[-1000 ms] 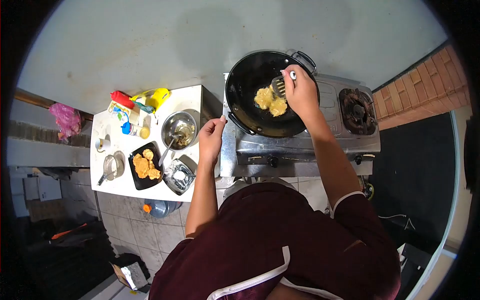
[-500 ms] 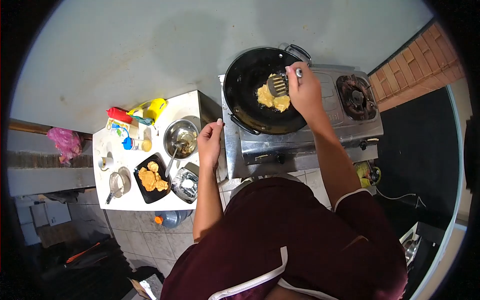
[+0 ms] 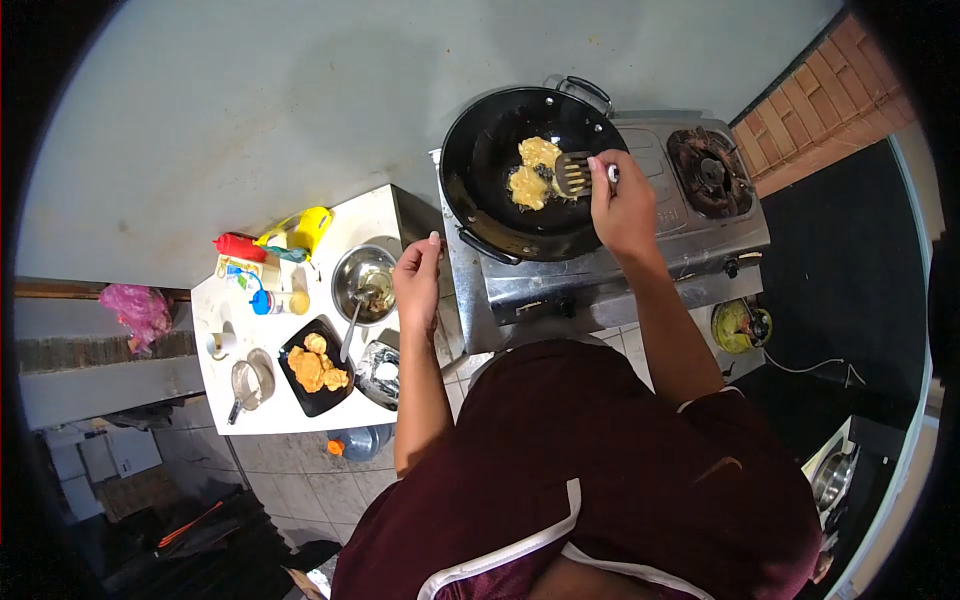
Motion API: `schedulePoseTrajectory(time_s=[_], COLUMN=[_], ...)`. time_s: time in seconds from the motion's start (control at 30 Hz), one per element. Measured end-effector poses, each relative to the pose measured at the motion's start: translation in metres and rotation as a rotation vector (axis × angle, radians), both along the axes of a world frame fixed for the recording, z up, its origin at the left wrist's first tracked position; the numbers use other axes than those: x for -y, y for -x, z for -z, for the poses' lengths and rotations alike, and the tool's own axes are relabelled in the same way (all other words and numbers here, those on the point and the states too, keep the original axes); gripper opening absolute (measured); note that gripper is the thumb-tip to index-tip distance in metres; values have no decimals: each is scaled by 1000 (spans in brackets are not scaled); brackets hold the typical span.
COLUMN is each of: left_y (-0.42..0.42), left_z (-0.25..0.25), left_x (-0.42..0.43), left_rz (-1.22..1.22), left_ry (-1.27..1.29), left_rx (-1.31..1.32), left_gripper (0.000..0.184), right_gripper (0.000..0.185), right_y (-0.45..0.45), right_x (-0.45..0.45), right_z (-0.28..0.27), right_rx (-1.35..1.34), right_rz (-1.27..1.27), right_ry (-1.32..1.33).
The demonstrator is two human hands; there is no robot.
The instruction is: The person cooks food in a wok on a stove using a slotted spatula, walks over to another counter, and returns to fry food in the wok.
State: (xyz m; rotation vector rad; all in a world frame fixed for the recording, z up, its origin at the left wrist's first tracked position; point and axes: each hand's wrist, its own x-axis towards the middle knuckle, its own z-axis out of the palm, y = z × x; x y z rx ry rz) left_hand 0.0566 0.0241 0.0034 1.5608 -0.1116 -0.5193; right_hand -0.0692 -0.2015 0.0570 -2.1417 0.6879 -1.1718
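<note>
My right hand (image 3: 625, 205) is closed round the handle of a slotted spatula (image 3: 574, 175) over the right side of a black wok (image 3: 480, 190). The spatula's head touches or nearly touches the right edge of the battered pieces (image 3: 528, 187) frying in the wok. Left of the wok, my left hand (image 3: 418, 278) hangs in the air with its thumb and fingers pinched together; whatever is between them is too small to make out. Near that hand, a metal bowl (image 3: 345, 290) with a spoon (image 3: 352, 328) in it stands on the white table (image 3: 285, 328).
The steel stove (image 3: 640, 270) has a bare burner (image 3: 711, 173) at the right. On the table are a black tray (image 3: 318, 402) of fried pieces, a foil-like dish (image 3: 378, 375), a sieve (image 3: 250, 382), a cup (image 3: 220, 344) and a red bottle (image 3: 240, 247). A water jug (image 3: 362, 442) stands below.
The spatula has shifted from the top of the battered pieces to their right side, and the pieces have moved or turned in the wok. The whole view has tilted somewhat.
</note>
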Motion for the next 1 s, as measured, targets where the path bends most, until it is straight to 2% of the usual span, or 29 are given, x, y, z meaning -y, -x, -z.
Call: schedulePoseTrajectory(time_s=[0.1,0.43,0.5,0.63,0.87,0.93,1.0], left_y=[1,1,3,9,16,14,12], left_z=[-5,4,1,-3,-2,4,5], left_x=[3,-3,-3,-3,-2,-5,-3], left_rz=[-11,-19,-22,-27,-18,-27,-31], left_ry=[-62,-2,0,-53,-58,-59,-59], left_rx=[25,-7,0,-23,-24,-16,-9], left_gripper=[26,21,22,24,25,25,25], right_gripper=[10,9,12,16,18,17,17], right_y=[3,7,5,3,7,8,6], right_x=[-4,3,14,21,14,20,20], right_z=[8,34,44,46,40,41,39], right_rx=[30,110,88,157,139,133,111], right_rz=[-33,-34,77,82,42,98,86], right_ry=[-29,60,-185,-373,-449,-340,-342])
